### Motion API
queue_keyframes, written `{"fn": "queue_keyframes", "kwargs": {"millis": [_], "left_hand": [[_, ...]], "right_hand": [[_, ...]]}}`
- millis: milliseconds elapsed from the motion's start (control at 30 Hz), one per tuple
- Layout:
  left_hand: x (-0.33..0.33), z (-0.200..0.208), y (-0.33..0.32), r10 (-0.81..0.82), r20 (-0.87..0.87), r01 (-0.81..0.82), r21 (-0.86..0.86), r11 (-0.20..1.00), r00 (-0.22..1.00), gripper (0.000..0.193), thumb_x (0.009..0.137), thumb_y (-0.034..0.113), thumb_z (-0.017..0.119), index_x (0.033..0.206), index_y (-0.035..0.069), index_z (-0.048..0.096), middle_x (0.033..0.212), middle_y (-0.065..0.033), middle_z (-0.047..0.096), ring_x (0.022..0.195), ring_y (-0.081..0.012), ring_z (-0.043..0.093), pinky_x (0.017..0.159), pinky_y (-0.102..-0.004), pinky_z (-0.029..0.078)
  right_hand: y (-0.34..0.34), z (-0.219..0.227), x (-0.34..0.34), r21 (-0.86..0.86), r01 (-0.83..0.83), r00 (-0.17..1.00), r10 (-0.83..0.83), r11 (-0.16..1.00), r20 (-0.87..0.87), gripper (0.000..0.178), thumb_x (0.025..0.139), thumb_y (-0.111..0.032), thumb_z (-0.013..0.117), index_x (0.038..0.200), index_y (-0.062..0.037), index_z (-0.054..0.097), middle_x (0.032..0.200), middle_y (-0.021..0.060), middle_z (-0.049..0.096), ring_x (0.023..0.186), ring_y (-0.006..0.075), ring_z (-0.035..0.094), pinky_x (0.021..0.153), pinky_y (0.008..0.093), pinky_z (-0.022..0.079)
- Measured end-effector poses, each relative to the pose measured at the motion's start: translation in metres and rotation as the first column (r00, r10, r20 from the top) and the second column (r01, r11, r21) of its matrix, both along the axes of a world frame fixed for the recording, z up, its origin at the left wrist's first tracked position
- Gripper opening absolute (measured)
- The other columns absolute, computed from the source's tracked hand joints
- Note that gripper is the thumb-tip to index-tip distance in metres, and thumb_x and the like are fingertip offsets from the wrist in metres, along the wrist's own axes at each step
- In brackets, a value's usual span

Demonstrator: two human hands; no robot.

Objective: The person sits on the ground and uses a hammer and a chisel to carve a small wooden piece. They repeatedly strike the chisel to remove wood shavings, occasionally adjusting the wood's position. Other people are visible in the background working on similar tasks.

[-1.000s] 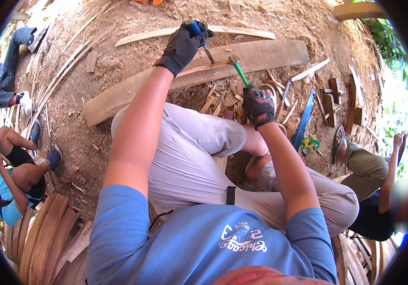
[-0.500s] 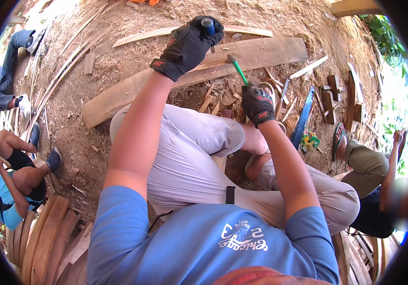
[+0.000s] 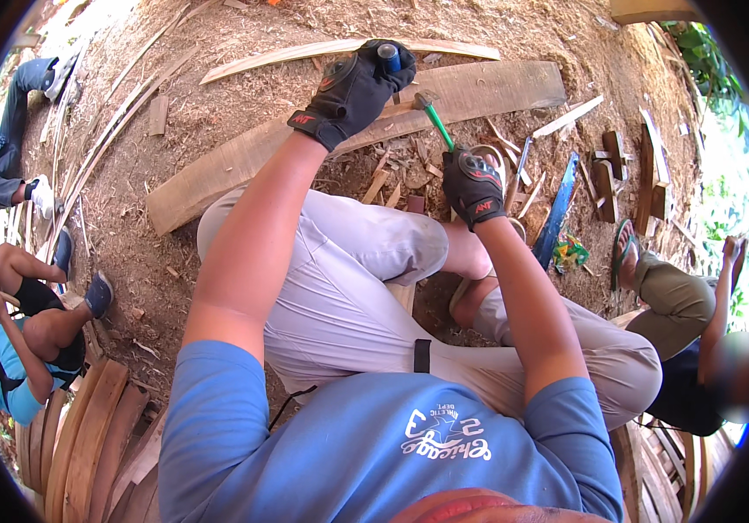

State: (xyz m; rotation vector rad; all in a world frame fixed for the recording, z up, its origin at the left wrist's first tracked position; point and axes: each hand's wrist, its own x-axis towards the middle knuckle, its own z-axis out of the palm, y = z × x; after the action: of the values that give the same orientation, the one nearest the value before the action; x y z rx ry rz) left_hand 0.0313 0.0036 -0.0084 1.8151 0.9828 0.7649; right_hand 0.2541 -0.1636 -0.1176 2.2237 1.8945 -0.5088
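Observation:
My left hand, in a black work glove, is closed round the blue handle of a chisel with a metal cap. It stands over a long curved plank, and the glove hides the chisel's lower part. To its right, my right hand, gloved too, grips the green handle of a hammer. The hammer's head hangs over the plank, a short way from the left glove. Wood chips lie along the plank's near edge, in front of my bent knee.
A handsaw with a blue blade lies right of my right hand. Stacked wood blocks stand beyond it. A thin strip of wood lies past the plank. People sit at left and right; curved boards are piled at lower left.
My left hand with the chisel has shifted slightly right and nearer. The hammer's head has tipped up a little, while my right hand stays in about the same place.

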Motion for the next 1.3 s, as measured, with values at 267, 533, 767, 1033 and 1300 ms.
{"fn": "queue_keyframes", "kwargs": {"millis": [267,533,767,1033,1300], "left_hand": [[-0.002,-0.003,-0.004,-0.037,-0.072,0.044,0.098,0.994,0.997,0.02,0.102,0.02,0.065,0.113,0.004,0.066,0.105,-0.0073,0.073,0.101,-0.0188,0.071,0.089,-0.0346,0.057],[-0.001,-0.008,-0.002,-0.026,-0.006,0.026,0.02,0.999,1.0,0.02,0.099,0.02,0.07,0.113,0.006,0.067,0.106,-0.0069,0.074,0.102,-0.0195,0.071,0.089,-0.0356,0.057],[0.0,-0.007,-0.001,-0.047,-0.003,0.047,0.023,0.999,0.999,0.021,0.1,0.022,0.07,0.114,0.007,0.067,0.107,-0.0053,0.073,0.101,-0.0177,0.07,0.09,-0.0354,0.057],[0.003,-0.01,-0.002,-0.128,0.004,0.128,-0.072,0.989,0.992,0.023,0.103,0.025,0.066,0.116,0.006,0.066,0.105,-0.0034,0.07,0.097,-0.0149,0.065,0.092,-0.0339,0.054],[0.008,-0.024,0.0,-0.102,-0.052,0.101,-0.018,0.995,0.993,0.024,0.104,0.022,0.064,0.117,0.002,0.065,0.107,-0.0058,0.072,0.098,-0.0153,0.067,0.088,-0.033,0.055]], "right_hand": [[0.003,0.018,-0.006,-0.004,0.015,1.0,-0.015,1.0,-0.018,0.038,0.104,-0.039,0.043,0.109,-0.0116,0.069,0.108,0.0229,0.074,0.111,0.0407,0.068,0.109,0.0537,0.039],[0.002,0.008,-0.005,0.053,0.004,1.0,-0.005,0.999,0.017,0.038,0.104,-0.04,0.044,0.107,-0.0121,0.07,0.095,0.0191,0.075,0.1,0.0383,0.07,0.108,0.0519,0.039],[0.001,0.017,-0.007,0.108,-0.02,0.999,0.017,0.994,0.03,0.037,0.105,-0.039,0.045,0.108,-0.01,0.069,0.093,0.0215,0.073,0.098,0.04,0.07,0.099,0.0534,0.045],[0.032,0.182,-0.001,0.384,0.137,0.925,0.02,0.913,-0.38,0.022,0.105,-0.026,0.057,0.1,-0.0053,0.059,0.079,0.0211,0.066,0.073,0.041,0.067,0.062,0.0486,0.051],[0.014,0.249,-0.046,0.349,0.069,0.983,-0.003,0.935,-0.186,0.018,0.104,-0.023,0.059,0.102,-0.005,0.061,0.077,0.0223,0.066,0.069,0.0444,0.065,0.058,0.0525,0.048]]}}
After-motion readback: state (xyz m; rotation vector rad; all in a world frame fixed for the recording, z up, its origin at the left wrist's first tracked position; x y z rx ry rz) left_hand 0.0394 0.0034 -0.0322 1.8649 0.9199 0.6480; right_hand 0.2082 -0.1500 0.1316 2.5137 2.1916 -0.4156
